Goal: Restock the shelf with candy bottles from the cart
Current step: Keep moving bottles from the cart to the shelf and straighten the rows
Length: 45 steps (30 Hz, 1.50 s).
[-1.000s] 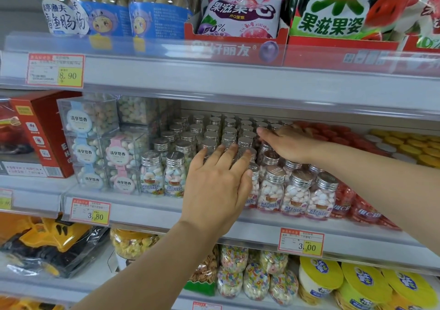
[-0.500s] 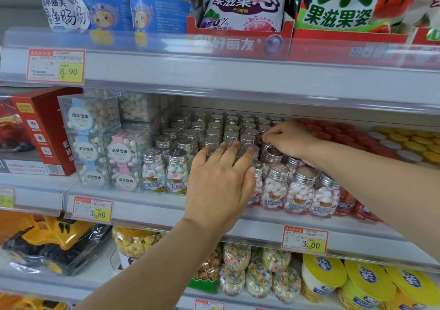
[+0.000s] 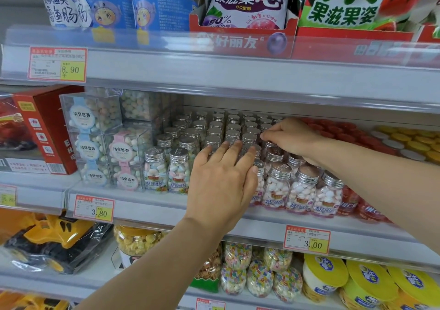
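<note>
Several small clear candy bottles [image 3: 302, 190] with silver screw caps stand in tight rows on the middle shelf [image 3: 166, 205]. My left hand [image 3: 221, 181] lies with straight fingers against the front bottles, its fingertips on their caps, and hides some of them. My right hand [image 3: 292, 136] reaches in from the right over the rows. Its fingers curl down round the cap of a candy bottle [image 3: 271, 149] in the third row or so. The cart is out of view.
Clear cube boxes of candy [image 3: 95, 129] and a red carton [image 3: 47, 129] stand left of the bottles. Red-capped [image 3: 345, 129] and yellow-capped [image 3: 409, 140] bottles fill the right. The upper shelf's edge [image 3: 214, 71] hangs low overhead. Candy jars [image 3: 238, 271] sit below.
My right hand went from lying flat on the caps to curling its fingers down round one bottle. The left hand slid slightly up against the front bottles.
</note>
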Tool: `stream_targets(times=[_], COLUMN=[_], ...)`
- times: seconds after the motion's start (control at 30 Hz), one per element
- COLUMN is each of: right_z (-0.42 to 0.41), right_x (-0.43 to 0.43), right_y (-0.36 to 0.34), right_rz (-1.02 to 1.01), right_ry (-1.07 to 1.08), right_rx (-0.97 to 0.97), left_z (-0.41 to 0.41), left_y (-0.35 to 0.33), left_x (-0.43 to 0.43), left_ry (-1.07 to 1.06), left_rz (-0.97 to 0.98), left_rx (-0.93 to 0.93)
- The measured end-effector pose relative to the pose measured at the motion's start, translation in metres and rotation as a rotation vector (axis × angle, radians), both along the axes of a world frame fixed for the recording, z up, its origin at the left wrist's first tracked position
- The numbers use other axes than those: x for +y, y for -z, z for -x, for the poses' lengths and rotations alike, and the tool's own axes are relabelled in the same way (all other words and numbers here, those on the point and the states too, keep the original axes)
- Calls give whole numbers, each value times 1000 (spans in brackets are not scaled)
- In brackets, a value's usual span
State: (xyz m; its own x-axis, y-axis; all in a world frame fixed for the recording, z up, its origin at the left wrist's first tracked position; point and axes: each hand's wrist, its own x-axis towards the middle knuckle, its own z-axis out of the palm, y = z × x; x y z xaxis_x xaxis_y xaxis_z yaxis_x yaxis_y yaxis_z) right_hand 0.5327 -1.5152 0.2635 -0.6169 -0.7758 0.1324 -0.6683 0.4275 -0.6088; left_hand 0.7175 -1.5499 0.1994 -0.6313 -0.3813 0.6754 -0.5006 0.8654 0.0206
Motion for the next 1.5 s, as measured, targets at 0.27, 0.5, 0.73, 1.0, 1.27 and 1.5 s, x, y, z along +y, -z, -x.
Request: stream_targets(times=[0.27,0.5,0.73,1.0,1.27,1.5], right_z=[5,13,5,8,1,8], right_x=[5,5,12,12,25,63], right_y=[1,7,3,9,2,-3], right_rz=[-82,-175,-297,-213,-182,-118], right_ry=[-108,-109,-96,-159,-176,-261], right_rx=[82,223,387,287,295,267], left_z=[0,0,0,0,-3,-6], left_y=[0,0,1,0,-2,-10], left_x=[0,0,1,1,0,6], left_ry=[-4,-3,-8,-3,6,-22], left_rz=[3,9,22,16,26,27], left_rx=[2,14,23,18,-22,-93])
